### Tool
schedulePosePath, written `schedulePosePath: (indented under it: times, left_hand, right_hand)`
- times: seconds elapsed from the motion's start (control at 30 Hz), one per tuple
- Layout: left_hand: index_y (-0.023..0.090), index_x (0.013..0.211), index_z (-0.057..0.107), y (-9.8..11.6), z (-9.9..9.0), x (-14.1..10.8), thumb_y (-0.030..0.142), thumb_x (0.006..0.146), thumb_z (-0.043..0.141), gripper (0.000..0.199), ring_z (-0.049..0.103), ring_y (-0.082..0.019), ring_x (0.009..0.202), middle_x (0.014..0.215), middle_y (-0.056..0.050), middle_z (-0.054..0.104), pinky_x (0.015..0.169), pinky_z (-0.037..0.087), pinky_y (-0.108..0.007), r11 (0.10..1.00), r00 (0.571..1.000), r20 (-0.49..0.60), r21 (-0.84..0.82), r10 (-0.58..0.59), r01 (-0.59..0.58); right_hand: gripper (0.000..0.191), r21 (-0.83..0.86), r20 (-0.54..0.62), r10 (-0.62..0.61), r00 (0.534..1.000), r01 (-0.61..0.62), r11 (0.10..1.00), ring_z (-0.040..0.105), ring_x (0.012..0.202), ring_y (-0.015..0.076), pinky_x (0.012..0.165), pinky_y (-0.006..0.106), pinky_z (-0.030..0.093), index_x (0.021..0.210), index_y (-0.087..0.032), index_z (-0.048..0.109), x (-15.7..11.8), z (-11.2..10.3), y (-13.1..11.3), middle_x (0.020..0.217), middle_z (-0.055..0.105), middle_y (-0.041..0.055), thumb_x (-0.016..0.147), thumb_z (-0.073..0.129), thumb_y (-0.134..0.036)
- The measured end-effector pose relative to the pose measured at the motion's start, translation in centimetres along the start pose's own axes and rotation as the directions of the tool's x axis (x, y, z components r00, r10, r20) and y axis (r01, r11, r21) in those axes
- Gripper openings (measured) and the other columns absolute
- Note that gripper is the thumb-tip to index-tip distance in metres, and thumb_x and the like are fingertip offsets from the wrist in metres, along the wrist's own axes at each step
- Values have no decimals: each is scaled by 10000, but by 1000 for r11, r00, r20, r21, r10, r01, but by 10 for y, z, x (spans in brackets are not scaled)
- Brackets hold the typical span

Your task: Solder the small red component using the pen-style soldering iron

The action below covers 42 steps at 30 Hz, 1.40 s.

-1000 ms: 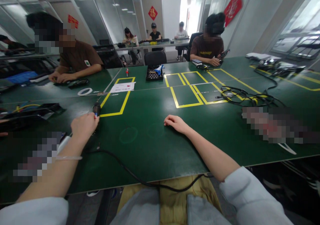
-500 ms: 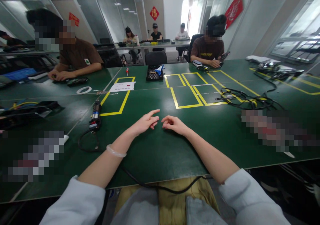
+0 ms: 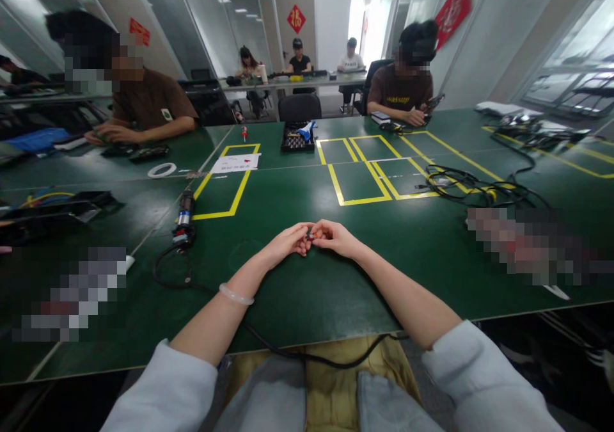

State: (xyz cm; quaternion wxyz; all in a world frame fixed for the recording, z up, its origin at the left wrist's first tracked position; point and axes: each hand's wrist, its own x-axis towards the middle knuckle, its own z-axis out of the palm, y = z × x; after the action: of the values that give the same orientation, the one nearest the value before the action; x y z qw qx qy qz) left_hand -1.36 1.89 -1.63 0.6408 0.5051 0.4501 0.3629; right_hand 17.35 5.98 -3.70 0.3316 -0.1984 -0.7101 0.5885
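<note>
Away from the corded tool (image 3: pixel 184 213), which was gripped a second ago, the left hand (image 3: pixel 289 241) has been brought across to meet the right hand (image 3: pixel 337 237) above the green table (image 3: pixel 288 307). Between the two sets of fingertips a small orange-and-dark piece (image 3: pixel 314 235) can be seen; its exact kind cannot be told. It is pinched by the bent right thumb and fingers, while the left fingers are curled against it, though whether they are pressed tight cannot be told. A clear bracelet (image 3: pixel 236 295) is worn on the left wrist.

To the left, the tool is laid beside a yellow tape outline (image 3: pixel 213 216), partly covered by a paper sheet (image 3: pixel 235 163). Its black cord (image 3: pixel 345 364) is passed beneath the left forearm and draped past the table's near edge, across the lap. Farther off are set a white ring (image 3: pixel 152 175), a red screwdriver (image 3: pixel 244 134) and a black tray (image 3: pixel 296 150) holding a blue-and-white item (image 3: pixel 306 130). On the right, tape outlines are overlain by tangled cables (image 3: pixel 436 176). Two seated co-workers are placed across the table, their hands occupied with parts.
</note>
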Motion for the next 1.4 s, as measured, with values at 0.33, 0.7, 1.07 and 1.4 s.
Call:
schedulePosePath:
  times: [0.33,0.7,1.07,1.4]
  left_hand:
    - [134,909,534,2,5,0,421,757,689,359,555,-91,645,741,-12,576,585,491,-220,995,995,-104,98,-8,18]
    - [163,960,535,0,6,-4,335,733,699,328,567,-106,713,790,-4,561,607,496,-221,981,993,-86,184,86,-69]
    - [161,934,536,-3,5,-1,348,721,709,332,579,-123,779,849,-18,564,615,504,-222,980,990,-102,182,102,-82]
    - [156,923,509,-5,5,2,341,724,708,337,571,-117,758,834,-5,542,587,505,-215,971,983,-128,215,130,-101]
  right_hand:
    - [235,-188,-96,0,995,-18,982,507,582,82,564,205,398,961,-166,567,-1,-6,6,713,580,-29,777,650,-285]
    - [229,-155,-138,26,990,-47,987,565,641,114,637,249,467,859,-161,570,-1,-7,1,730,609,2,848,572,-389]
    - [207,-277,-144,-28,989,-13,961,471,579,85,557,211,388,921,-163,582,-2,-10,2,762,600,-13,779,638,-303]
    - [255,-314,-132,-12,991,-30,949,513,620,96,608,227,414,957,-162,581,-4,-12,5,772,619,-7,755,668,-292]
